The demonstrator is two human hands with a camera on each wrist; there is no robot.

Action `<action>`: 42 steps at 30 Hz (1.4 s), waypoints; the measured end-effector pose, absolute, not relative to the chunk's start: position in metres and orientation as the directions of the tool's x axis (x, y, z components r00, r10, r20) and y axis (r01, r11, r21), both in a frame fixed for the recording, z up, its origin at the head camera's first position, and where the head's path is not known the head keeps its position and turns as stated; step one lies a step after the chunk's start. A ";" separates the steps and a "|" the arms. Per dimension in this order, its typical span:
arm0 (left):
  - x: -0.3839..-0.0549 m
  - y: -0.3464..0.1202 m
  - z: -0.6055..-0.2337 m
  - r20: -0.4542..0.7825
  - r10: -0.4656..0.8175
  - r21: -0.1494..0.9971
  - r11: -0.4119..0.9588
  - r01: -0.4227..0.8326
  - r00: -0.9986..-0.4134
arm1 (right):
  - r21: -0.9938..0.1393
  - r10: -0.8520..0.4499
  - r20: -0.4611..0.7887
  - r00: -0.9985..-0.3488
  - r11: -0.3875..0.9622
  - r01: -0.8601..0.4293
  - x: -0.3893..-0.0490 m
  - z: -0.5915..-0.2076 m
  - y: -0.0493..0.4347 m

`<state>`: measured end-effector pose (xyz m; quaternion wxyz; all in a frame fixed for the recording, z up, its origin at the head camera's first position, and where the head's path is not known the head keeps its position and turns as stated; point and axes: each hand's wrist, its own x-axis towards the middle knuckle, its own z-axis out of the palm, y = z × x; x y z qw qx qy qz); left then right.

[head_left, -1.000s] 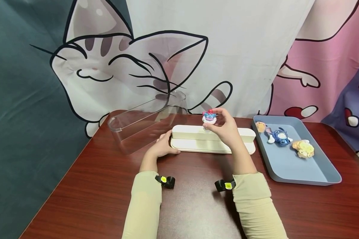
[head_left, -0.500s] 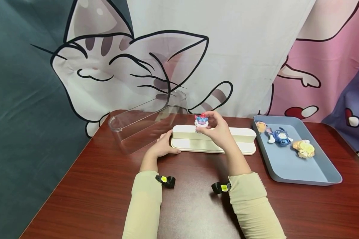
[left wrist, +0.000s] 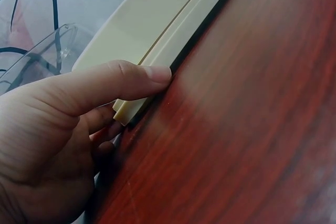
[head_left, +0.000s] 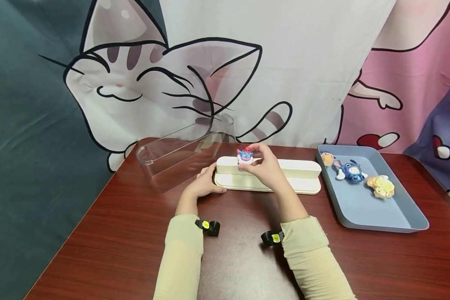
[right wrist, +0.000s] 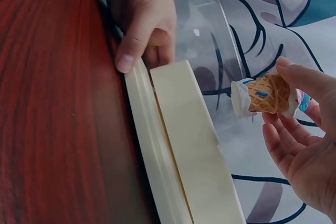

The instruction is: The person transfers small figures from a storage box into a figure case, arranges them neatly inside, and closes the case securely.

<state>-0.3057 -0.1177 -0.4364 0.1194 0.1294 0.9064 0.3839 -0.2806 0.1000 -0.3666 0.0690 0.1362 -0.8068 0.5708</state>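
Note:
My right hand [head_left: 265, 167] pinches a small figurine [head_left: 245, 156] between thumb and fingertips, over the left part of a cream two-step display stand [head_left: 292, 185]. The figurine has a blue face, a red top and a white collar. In the right wrist view its waffle-cone body [right wrist: 269, 94] and white base show, held sideways in that view, apart from the stand. At the stand's left end my left hand [head_left: 204, 183] grips it. In the left wrist view the thumb [left wrist: 157, 74] lies on the front ledge, with the other fingers curled around the end, partly hidden.
A clear plastic cover [head_left: 183, 154] stands at the left, behind my left hand. To the right, a blue-grey tray [head_left: 378, 216] holds a blue figurine [head_left: 351, 172], a yellow one [head_left: 380, 186] and a small orange-tan piece [head_left: 327, 159]. A printed curtain [head_left: 303, 75] hangs behind the table.
My right hand has carried the figurine leftward and slightly lower along the stand. The left hand has stayed at the stand's left end.

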 end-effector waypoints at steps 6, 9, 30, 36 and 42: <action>-0.307 -0.118 -0.436 -0.119 0.324 0.722 0.677 0.142 -0.938 | -0.896 -0.149 0.279 -0.949 0.316 -0.313 -0.280 -0.368 0.092; -0.307 -0.118 -0.436 -0.120 0.327 0.723 0.676 0.144 -0.937 | -0.889 -0.147 0.271 -0.951 0.341 -0.306 -0.281 -0.369 0.089; -0.308 -0.118 -0.437 -0.118 0.329 0.736 0.662 0.140 -0.937 | -0.785 -0.202 0.294 -0.934 0.507 -0.356 -0.287 -0.387 0.072; -0.307 -0.119 -0.436 -0.115 0.330 0.736 0.662 0.143 -0.937 | -0.760 -0.197 0.304 -0.932 0.540 -0.362 -0.289 -0.393 0.069; -0.307 -0.119 -0.437 -0.107 0.334 0.738 0.658 0.150 -0.937 | -0.751 -0.202 0.308 -0.930 0.547 -0.368 -0.289 -0.396 0.068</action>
